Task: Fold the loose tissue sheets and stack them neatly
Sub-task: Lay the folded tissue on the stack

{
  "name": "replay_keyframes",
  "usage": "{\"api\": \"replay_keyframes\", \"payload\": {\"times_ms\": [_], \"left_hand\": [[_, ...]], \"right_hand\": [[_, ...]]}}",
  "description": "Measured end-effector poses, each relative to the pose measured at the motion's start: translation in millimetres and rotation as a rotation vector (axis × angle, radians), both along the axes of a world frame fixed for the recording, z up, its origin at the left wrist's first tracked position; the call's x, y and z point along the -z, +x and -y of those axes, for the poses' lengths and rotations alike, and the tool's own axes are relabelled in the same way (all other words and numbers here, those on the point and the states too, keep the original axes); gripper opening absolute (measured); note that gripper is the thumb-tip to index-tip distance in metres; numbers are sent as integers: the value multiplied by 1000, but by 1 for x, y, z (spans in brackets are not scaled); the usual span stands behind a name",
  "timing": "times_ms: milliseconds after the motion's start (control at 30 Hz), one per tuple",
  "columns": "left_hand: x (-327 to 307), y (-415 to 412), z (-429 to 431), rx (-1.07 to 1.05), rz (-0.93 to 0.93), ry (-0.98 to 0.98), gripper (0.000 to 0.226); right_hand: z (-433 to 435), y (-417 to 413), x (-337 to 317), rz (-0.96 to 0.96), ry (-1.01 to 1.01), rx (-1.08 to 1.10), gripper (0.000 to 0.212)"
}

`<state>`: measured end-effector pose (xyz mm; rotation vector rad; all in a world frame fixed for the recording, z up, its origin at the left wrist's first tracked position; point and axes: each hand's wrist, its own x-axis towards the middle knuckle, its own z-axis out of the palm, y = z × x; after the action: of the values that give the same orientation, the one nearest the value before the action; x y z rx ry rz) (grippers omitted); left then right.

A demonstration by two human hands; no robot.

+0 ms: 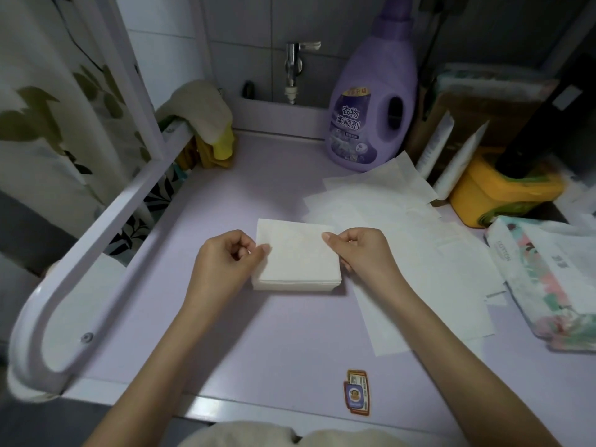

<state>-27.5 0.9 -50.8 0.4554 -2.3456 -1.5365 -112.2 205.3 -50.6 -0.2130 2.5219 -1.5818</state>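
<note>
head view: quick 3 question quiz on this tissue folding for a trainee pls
1. True or false: the left hand and right hand both touch the folded stack.
2. The loose sheets lie where from the stack? A left, B right, C on top.
3. Fill in: the bottle behind the sheets is ____ in colour.
Key: 1 true; 2 B; 3 purple.
</note>
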Motion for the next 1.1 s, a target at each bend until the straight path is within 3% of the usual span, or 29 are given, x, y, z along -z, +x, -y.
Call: {"api": "replay_keyframes", "payload": {"times_ms": [267,367,500,600,700,800,833,900,967,1033,1100], "left_hand": [[4,0,3,-18,9,19,21],[2,1,-2,-95,-11,81,32],[-7,6,-19,-30,79,347,52],[-6,3,-25,84,121,385,58],[-7,1,-30,141,142,329,71],[-8,4,-33,79,112,305,65],[-9,6,-33,45,74,246,63],[-12,8,-33,2,-32,117,64],[-16,8,-34,-4,-111,50,64],[-17,7,-37,27,-161,8,64],[-18,5,-41,63,-196,-11,64]], "right_hand": [[3,-1,9,-10,-16,42,28],[5,1,2,77,-253,85,23],[6,3,8,336,-501,45,50],[18,10,13,431,-472,-117,85],[24,11,17,414,-431,-145,68],[11,11,9,435,-473,-162,87],[6,10,4,381,-466,-143,78],[-15,1,-4,149,-310,-62,52],[-41,-11,-6,-54,-34,-78,57],[-63,-27,1,-76,297,-135,60],[-78,-37,6,-51,495,-169,58]]}}
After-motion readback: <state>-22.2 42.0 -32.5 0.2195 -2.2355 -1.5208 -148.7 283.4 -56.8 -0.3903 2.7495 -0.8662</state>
